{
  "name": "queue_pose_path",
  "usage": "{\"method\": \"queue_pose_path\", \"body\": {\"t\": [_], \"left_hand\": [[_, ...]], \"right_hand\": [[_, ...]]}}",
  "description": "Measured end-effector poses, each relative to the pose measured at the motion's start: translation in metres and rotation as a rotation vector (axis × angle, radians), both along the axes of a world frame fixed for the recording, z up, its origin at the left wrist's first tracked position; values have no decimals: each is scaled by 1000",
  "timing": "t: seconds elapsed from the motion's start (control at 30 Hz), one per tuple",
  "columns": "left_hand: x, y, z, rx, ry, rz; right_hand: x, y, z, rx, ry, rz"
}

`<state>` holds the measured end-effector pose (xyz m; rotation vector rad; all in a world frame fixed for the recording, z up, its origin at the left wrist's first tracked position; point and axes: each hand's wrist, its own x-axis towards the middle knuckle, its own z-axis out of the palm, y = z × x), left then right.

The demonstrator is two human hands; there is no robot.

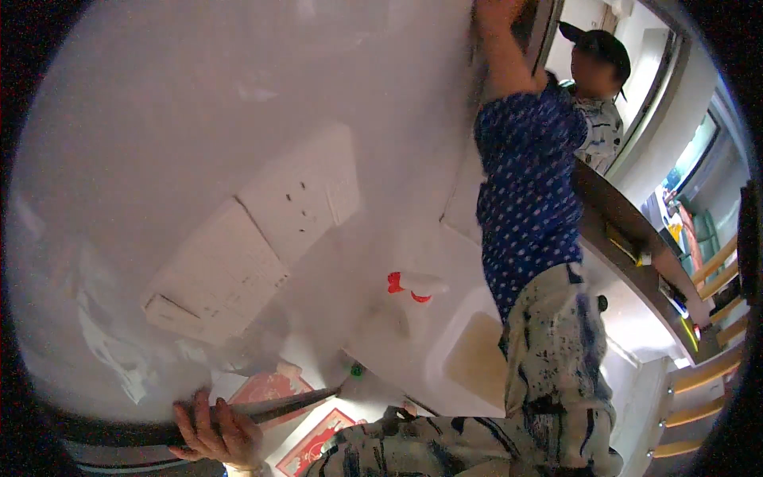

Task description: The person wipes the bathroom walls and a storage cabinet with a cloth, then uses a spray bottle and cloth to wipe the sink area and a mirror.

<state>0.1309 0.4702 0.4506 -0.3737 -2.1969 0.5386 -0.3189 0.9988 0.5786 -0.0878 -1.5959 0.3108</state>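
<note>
A broad, hazy whitish surface (278,87), which looks like a translucent sheet, fills most of the view. At the lower left my left hand (214,433) has its fingers spread over a dark curved edge (111,429) of it. My right arm, in a blue sleeve with white dots (531,183), reaches up along its right side. The right hand (498,16) is at the top rim beside a dark frame, blurred and partly cut off, so its fingers are unclear. A folded cardboard piece (230,266) and a white bottle with red parts (425,283) show faintly within the haze.
A pale tub-like shape (453,338) lies near my patterned clothing. Red-and-white printed sheets (314,445) are below. On the right, a brown ledge (636,222) carries small items, with wooden slats (691,405) beyond. A person in a dark cap (600,63) appears inside a frame, perhaps a mirror.
</note>
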Motion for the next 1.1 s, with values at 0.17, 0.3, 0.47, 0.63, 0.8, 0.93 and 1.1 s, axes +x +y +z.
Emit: {"method": "queue_pose_path", "body": {"t": [0.17, 0.3, 0.47, 0.63, 0.8, 0.93, 1.1], "left_hand": [[-59, -3, 5, 77, 24, -18], [-68, -6, 13, 74, 48, -26], [-72, 14, 0, 95, 50, -27], [-55, -21, 18, -96, 48, 115], [-76, 0, -15, -22, 82, -5], [-92, 13, -17, 62, 122, -21], [-97, -12, -7, 62, 188, -55]], "right_hand": [[-1, 20, -170, 67, -640, 387], [36, -79, -337, -395, -870, 118], [96, -13, -473, -440, -1004, 92], [90, -165, -360, 10, -653, -47], [88, -55, -352, 150, -885, -275], [120, -20, -433, 433, -901, -252], [94, -80, -412, 339, -1080, 2]]}}
